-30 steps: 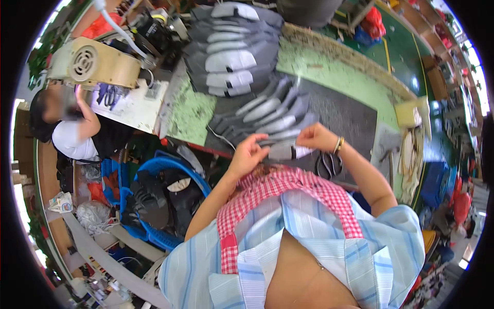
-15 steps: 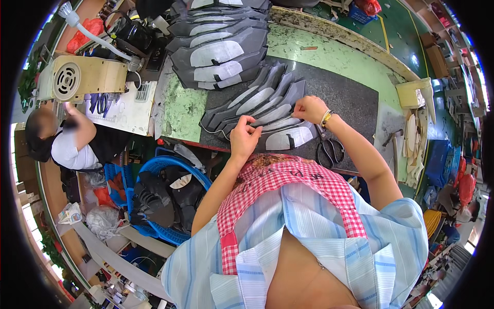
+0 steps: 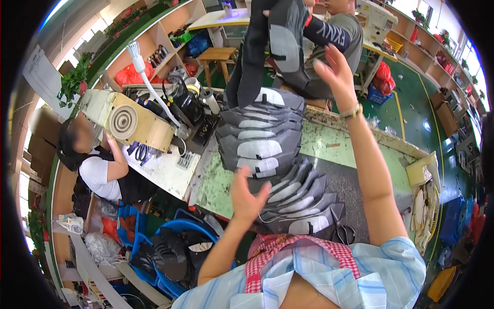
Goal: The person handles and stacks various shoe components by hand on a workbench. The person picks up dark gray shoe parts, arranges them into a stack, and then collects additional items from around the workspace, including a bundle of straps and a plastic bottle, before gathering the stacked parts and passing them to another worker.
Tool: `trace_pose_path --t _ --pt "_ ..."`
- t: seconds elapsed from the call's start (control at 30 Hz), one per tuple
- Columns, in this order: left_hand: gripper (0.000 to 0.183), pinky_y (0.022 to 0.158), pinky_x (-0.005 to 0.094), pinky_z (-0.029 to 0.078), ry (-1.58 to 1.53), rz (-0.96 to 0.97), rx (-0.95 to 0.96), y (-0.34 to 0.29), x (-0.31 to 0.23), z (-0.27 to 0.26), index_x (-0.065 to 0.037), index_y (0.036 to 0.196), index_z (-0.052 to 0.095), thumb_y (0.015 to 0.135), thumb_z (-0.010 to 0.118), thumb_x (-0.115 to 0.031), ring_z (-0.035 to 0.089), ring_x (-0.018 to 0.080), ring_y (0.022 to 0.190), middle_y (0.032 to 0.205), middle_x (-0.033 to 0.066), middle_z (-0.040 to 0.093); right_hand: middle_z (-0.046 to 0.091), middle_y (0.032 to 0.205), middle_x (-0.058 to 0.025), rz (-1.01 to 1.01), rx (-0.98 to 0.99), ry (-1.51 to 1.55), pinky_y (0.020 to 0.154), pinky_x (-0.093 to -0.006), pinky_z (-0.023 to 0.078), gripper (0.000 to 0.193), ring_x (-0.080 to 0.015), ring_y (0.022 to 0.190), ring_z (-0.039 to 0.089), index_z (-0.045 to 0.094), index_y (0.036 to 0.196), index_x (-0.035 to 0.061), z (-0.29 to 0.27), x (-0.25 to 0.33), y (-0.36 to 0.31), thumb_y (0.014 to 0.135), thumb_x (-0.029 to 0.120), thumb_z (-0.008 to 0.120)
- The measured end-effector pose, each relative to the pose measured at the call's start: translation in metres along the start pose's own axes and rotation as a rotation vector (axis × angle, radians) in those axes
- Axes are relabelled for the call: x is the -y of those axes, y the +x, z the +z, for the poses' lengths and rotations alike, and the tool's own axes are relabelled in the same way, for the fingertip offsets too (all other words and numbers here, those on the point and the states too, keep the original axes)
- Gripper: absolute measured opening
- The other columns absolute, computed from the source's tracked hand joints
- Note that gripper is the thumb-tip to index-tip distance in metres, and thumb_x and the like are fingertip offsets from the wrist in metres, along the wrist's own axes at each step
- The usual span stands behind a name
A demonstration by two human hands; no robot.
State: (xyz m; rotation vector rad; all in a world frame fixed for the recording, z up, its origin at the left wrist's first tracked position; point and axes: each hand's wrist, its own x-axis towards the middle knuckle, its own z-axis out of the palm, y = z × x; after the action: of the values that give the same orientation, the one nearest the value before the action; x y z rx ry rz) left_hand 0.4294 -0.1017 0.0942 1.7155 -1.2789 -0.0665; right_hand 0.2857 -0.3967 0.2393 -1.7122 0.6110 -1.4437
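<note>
My right hand is raised at the far side with fingers spread, holding nothing. It is beside a black cut piece with a grey patch, apart from it as far as I can see. A co-worker across the bench holds that piece and other dark material up. My left hand is open above the bench, thumb apart, between two stacks. Beyond it lies a stack of overlapping dark pieces with pale patches; nearer me is a fanned stack of similar pieces.
Black-handled scissors lie right of the near stack. A cream machine with a flexible lamp stands at left, by a seated person. Blue baskets of dark scraps sit below the bench's left edge. Papers hang at right.
Both hands have left the near stack, the right reaching far forward and up. My view has tilted up, and a co-worker with lifted dark pieces now shows across the bench.
</note>
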Motion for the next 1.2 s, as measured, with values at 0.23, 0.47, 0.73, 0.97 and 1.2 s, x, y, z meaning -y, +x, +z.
trace_pose_path --t 0.23,0.47,0.73,0.97,1.2 --pt "0.109 0.109 0.0394 0.024 -0.013 0.444 -0.176 0.265 -0.040 -0.042 0.005 0.140 0.018 0.063 0.084 -0.034 0.031 0.0362 0.132 0.142 0.0270 0.028 0.062 0.104 -0.0135 0.152 0.239 0.341 0.081 -0.0340 0.052 0.082 -0.0183 0.093 0.062 0.022 0.139 0.0030 0.066 0.013 0.066 0.076 0.007 0.074" --pt "0.081 0.088 0.0327 0.046 -0.603 0.155 0.422 0.325 -0.016 0.008 -0.007 0.138 0.034 0.070 0.076 -0.016 0.060 0.0245 0.102 0.116 0.0192 0.059 0.064 0.104 -0.0092 0.478 0.422 0.693 0.082 -0.0318 0.051 0.033 -0.0164 0.091 0.063 0.053 0.116 -0.0021 0.034 0.030 0.017 0.089 0.014 0.060" --pt "0.041 0.080 0.0258 0.046 -0.413 0.288 0.364 0.277 -0.019 -0.032 0.001 0.115 0.055 0.074 0.055 -0.003 0.059 0.0116 0.087 0.097 0.0108 0.064 0.063 0.110 -0.0138 0.698 0.677 0.790 0.090 -0.0340 0.048 0.050 -0.0213 0.099 0.062 0.049 0.121 -0.0058 -0.070 0.008 -0.070 0.086 0.027 0.062" --pt "0.046 0.083 0.0293 0.049 -0.611 -0.057 0.575 0.238 -0.010 -0.113 0.002 0.120 0.053 0.074 0.054 0.001 0.061 0.0162 0.091 0.097 0.0083 0.065 0.061 0.114 -0.0116 0.760 0.742 0.729 0.086 -0.0267 0.050 0.051 -0.0142 0.096 0.063 0.043 0.128 -0.0073 -0.088 0.006 -0.085 0.085 0.015 0.061" --pt "0.050 0.101 0.0466 0.035 -2.049 0.471 0.507 0.193 0.016 -0.010 -0.007 0.135 0.039 0.092 0.049 -0.031 0.053 0.0263 0.095 0.087 0.0062 0.057 0.060 0.117 -0.0114 0.591 0.887 0.896 0.089 -0.0286 0.049 0.048 -0.0151 0.101 0.062 0.044 0.128 -0.0040 -0.032 0.024 -0.057 0.087 0.013 0.060"
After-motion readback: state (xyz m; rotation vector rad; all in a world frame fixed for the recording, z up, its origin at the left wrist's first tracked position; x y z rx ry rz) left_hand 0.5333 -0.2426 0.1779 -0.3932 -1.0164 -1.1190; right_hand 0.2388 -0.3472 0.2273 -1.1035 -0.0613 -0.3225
